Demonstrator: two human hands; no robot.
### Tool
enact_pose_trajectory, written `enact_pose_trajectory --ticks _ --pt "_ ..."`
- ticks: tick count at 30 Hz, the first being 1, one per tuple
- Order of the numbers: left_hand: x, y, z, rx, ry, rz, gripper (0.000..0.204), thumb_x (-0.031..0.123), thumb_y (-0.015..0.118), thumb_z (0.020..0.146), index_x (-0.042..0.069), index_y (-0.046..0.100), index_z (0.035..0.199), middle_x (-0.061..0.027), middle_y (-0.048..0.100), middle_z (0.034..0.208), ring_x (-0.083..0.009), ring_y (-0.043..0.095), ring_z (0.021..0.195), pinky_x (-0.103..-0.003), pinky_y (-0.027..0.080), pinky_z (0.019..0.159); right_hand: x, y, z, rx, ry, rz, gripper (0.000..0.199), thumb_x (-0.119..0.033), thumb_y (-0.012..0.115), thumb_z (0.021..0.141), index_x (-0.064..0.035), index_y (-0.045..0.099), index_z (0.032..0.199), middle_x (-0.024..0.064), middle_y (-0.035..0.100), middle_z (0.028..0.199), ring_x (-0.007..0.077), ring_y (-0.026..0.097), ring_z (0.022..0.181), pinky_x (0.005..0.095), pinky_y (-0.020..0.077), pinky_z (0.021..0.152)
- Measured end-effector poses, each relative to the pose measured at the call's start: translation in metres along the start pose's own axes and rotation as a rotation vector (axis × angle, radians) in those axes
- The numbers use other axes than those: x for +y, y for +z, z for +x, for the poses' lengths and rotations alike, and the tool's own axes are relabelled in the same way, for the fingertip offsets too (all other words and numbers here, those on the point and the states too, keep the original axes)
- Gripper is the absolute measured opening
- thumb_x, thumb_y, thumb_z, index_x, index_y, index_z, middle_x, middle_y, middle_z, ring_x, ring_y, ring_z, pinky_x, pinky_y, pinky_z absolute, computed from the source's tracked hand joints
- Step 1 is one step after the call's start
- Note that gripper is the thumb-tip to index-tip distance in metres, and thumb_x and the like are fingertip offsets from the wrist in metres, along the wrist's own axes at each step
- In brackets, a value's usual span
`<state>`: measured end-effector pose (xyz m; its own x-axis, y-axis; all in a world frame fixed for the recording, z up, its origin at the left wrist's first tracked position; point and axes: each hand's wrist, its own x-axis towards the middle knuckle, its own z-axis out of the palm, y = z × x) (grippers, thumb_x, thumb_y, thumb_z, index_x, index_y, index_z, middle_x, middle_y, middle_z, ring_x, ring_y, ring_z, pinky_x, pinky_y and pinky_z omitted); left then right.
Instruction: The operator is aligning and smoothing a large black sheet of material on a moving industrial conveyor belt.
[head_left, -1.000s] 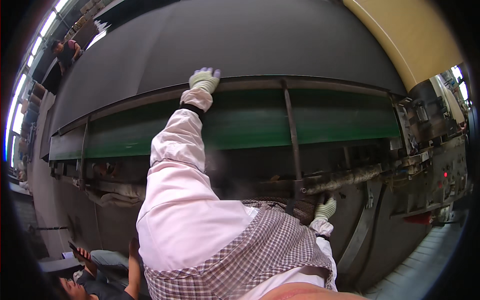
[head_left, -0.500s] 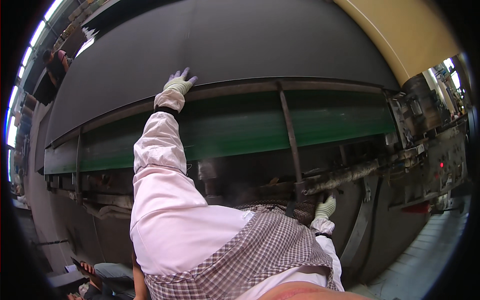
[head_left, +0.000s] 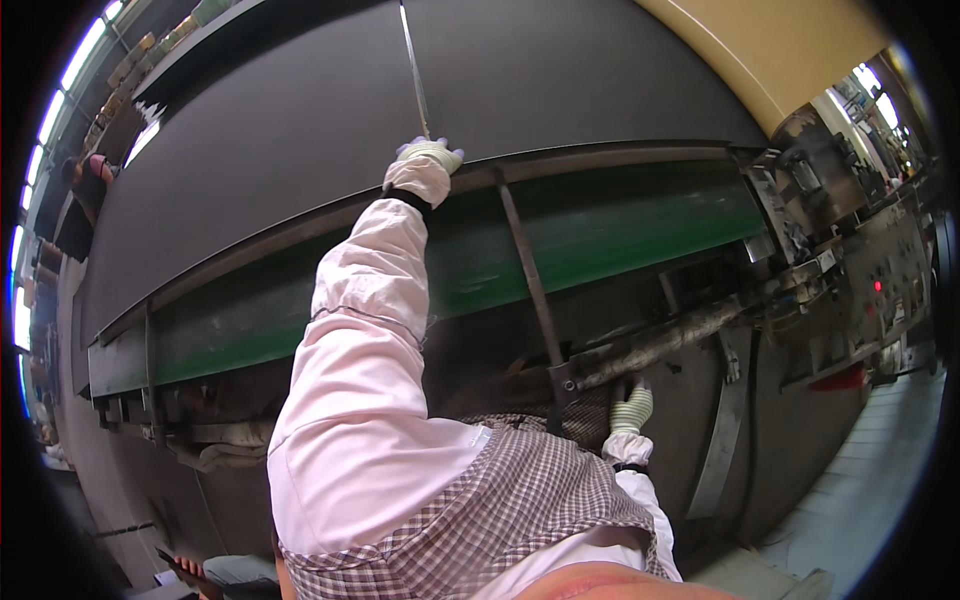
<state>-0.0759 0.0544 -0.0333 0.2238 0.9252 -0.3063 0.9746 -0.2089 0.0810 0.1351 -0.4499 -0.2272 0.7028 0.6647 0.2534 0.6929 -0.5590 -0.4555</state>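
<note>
My left hand (head_left: 430, 153), in a pale glove with purplish fingertips, is at the near edge of a wide dark grey sheet (head_left: 270, 110). Its fingers are bent inward, and whatever they grip is hidden beneath them. A narrow bright gap (head_left: 413, 65) in the dark surface runs away from that hand toward the far side. Low on the right, my right hand (head_left: 630, 410) wears a striped pale glove and is beside my checkered apron (head_left: 500, 490), below a worn pipe. The fingers of this hand are mostly hidden.
Under the sheet's edge runs a green belt (head_left: 480, 260), crossed by a metal post (head_left: 528, 265). A worn pipe (head_left: 660, 345) leads right to machinery with a red light (head_left: 878, 286). A tan roll (head_left: 760, 50) stands far right. Other people (head_left: 90, 185) are on the left.
My left hand has shifted right in view, and its spread fingers are now bent. A bright gap shows where only a faint line was. My right hand appears slightly further left.
</note>
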Motion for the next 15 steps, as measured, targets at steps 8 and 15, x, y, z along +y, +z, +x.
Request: enact_pose_trajectory --ticks 8,15 --pt "0.064 0.008 0.025 0.102 0.323 -0.04 0.063 0.059 0.037 0.093 0.021 0.039 0.144 -0.0134 0.039 0.146 -0.0298 0.034 0.136 -0.043 0.028 0.112 -0.003 -0.006 0.001 0.029 -0.009 0.052 0.016 -0.02 0.06 0.08 -0.0091 0.062 0.091 0.0163 0.062 0.086 0.0382 0.059 0.078 0.049 0.0474 0.069" --pt "-0.173 0.016 0.011 0.535 -0.064 -0.005 0.059 0.05 0.058 0.087 0.005 0.056 0.126 -0.0206 0.054 0.129 -0.0347 0.049 0.123 -0.044 0.037 0.105 -0.008 -0.009 0.002 0.045 -0.037 0.063 0.015 -0.019 0.061 0.078 -0.0092 0.062 0.088 0.0169 0.061 0.086 0.0391 0.058 0.079 0.0495 0.0468 0.071"
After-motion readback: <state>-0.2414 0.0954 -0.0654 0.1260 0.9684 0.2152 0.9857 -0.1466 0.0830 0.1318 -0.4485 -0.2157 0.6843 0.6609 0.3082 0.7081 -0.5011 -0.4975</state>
